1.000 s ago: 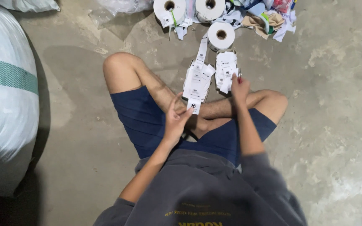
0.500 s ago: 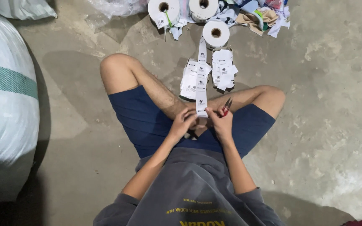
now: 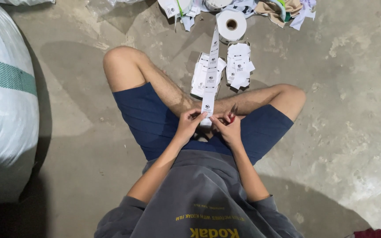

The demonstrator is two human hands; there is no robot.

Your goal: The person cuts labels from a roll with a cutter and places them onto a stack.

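Bare grey concrete floor [image 3: 340,132], stained and patchy, person sitting cross-legged on it in blue shorts and grey shirt, seen from above. Landmark: white label roll [image 3: 231,24] standing on the floor beyond the knees.

White label strip [image 3: 211,75] runs from that roll straight toward the person, taut-looking, printed marks repeated along it. Its near end sits between both hands, just above the crossed ankles.

Left hand [image 3: 189,124]: fingers closed, thumb and fingertips pinching the left edge of the strip's near end. Right hand [image 3: 228,128]: fingers curled, fingertips touching the strip end from the right side; same hand also grips small red-handled snips [image 3: 233,113], blades pointing up away from the body, just beside the strip. Whether blades are open or closed, cannot tell.

Between roll and hands, two piles of cut labels on the floor: left pile of cut labels [image 3: 200,75] under and left of the strip, right pile of cut labels [image 3: 239,64] just right of the strip, nearer the roll. Piles lie close, apart from each other.

Behind the roll, at the top edge: more rolls [image 3: 175,6] and a heap of fabric and paper scraps [image 3: 287,8], left and right of the roll. Well left of the roll, a big white woven sack [image 3: 3,97] with a green band fills the left edge. Dark red item at the bottom right corner, too cropped to tell.
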